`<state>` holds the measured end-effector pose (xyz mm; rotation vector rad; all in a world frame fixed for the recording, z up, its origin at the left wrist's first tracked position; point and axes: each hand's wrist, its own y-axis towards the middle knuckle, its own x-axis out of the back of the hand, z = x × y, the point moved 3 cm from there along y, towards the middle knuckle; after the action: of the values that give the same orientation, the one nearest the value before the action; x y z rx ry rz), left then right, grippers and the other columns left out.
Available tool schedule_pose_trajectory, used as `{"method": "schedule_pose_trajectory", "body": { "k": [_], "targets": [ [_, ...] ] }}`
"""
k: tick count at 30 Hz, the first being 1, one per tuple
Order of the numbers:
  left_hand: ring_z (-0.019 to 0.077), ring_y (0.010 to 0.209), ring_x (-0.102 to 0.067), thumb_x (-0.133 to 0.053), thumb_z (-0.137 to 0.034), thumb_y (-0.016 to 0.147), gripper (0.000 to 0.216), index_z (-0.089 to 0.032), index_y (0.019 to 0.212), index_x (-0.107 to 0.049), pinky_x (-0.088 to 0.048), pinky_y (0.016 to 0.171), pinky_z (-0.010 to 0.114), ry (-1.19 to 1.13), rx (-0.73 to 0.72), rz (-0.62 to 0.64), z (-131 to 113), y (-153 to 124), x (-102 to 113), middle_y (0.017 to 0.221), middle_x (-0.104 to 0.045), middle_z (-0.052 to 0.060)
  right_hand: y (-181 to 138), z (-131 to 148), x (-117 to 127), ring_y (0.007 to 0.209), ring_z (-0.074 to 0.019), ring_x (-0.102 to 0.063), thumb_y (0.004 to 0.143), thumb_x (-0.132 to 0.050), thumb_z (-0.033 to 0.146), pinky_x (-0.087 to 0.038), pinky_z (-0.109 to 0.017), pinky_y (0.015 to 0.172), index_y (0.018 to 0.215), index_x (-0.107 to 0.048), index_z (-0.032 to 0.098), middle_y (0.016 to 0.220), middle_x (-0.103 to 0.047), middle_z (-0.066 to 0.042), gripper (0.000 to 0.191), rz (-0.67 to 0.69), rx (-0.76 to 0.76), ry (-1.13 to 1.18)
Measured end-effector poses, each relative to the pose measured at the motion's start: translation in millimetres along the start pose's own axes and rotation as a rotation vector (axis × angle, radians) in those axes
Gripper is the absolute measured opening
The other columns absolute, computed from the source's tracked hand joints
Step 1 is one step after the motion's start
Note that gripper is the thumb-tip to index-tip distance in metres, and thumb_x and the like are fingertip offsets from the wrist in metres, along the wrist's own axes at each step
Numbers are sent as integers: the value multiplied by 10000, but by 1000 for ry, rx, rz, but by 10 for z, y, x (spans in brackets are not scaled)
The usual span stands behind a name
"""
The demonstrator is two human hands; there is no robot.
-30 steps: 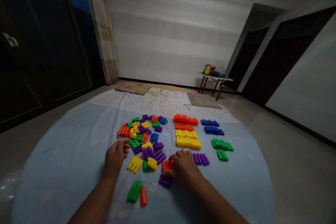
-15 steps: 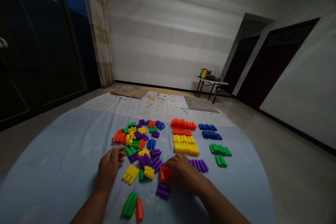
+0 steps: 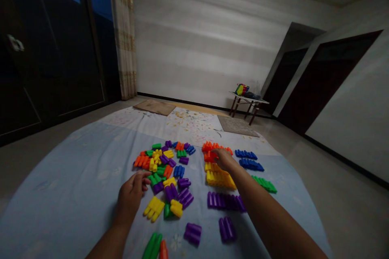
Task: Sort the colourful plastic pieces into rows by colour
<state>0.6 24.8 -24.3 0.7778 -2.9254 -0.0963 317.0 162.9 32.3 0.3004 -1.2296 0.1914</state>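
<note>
My right hand (image 3: 224, 158) reaches far forward over the sorted rows, its fingers closed on an orange block (image 3: 210, 156) at the orange rows (image 3: 212, 147). Just nearer lie yellow rows (image 3: 219, 178), and a purple row (image 3: 224, 201) passes under my forearm. My left hand (image 3: 131, 195) rests on the pale blue sheet (image 3: 75, 186), fingers loosely spread and holding nothing. It sits beside the mixed pile of coloured blocks (image 3: 161, 162), with a yellow block (image 3: 154, 208) just to its right.
Blue rows (image 3: 248, 160) and green rows (image 3: 265, 184) lie right of my arm. Loose purple blocks (image 3: 193, 233) and a green block (image 3: 153, 247) lie near the front. A small table (image 3: 248, 100), floor mats, a curtain and dark glass doors stand beyond.
My right hand lifted the orange block from the near pile and carried it forward to the orange rows. The left hand barely moved. The camera tilted slightly.
</note>
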Motion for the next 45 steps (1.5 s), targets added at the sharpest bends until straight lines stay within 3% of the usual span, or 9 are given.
{"method": "schedule_pose_trajectory", "body": {
  "k": [9,16,21,26,30,35,45],
  "targets": [
    [135,524,-496,-410,-618,723,512,-151,805,-604,-385,443,244,-32,15,-6,28,-12,-11,621,-576,15,104,-15,-146,1093,-264,-557,697,-495,14,-389,-407,948,1066,-651,150,1116,-649,-117,423,1,66,-44],
    [129,520,-501,-392,-573,753,480,-148,805,-610,-389,447,237,0,-3,-5,0,-18,-13,621,-576,14,2,60,-51,1104,-238,-540,751,-467,21,-383,-370,956,1088,-641,132,1155,-620,-132,396,-40,112,-2],
    [129,530,-502,-386,-543,773,456,-151,817,-615,-396,454,236,-11,-16,3,-4,-41,-14,631,-580,14,-419,525,34,1058,-194,-547,845,-478,158,-405,-329,920,1130,-605,156,1144,-606,-108,312,-75,221,120],
    [129,523,-496,-389,-524,771,442,-146,804,-616,-382,442,230,-9,-16,-11,-32,-57,-15,621,-572,16,-963,1179,-73,954,-177,-571,822,-561,266,-416,-287,855,1093,-619,220,1030,-638,-61,280,137,395,251],
    [133,530,-506,-389,-527,762,444,-148,799,-616,-386,444,233,-6,-25,-22,-65,-68,-10,625,-578,19,-1132,1403,-238,962,-196,-559,731,-640,265,-403,-282,844,1101,-605,239,1036,-629,-54,372,259,448,184],
    [132,516,-504,-404,-536,743,443,-153,794,-619,-383,433,235,-5,-13,-25,-62,-61,-8,630,-585,19,-1182,1408,-362,1002,-213,-541,739,-570,198,-380,-298,869,1137,-579,228,1062,-619,-71,400,270,440,80],
    [134,504,-503,-420,-548,732,451,-151,791,-625,-389,426,239,-21,-5,-45,-38,-49,-6,611,-589,25,-1302,1412,-303,915,-234,-591,733,-578,349,-442,-304,746,1118,-579,225,1060,-601,-87,404,278,287,62]
  ]
}}
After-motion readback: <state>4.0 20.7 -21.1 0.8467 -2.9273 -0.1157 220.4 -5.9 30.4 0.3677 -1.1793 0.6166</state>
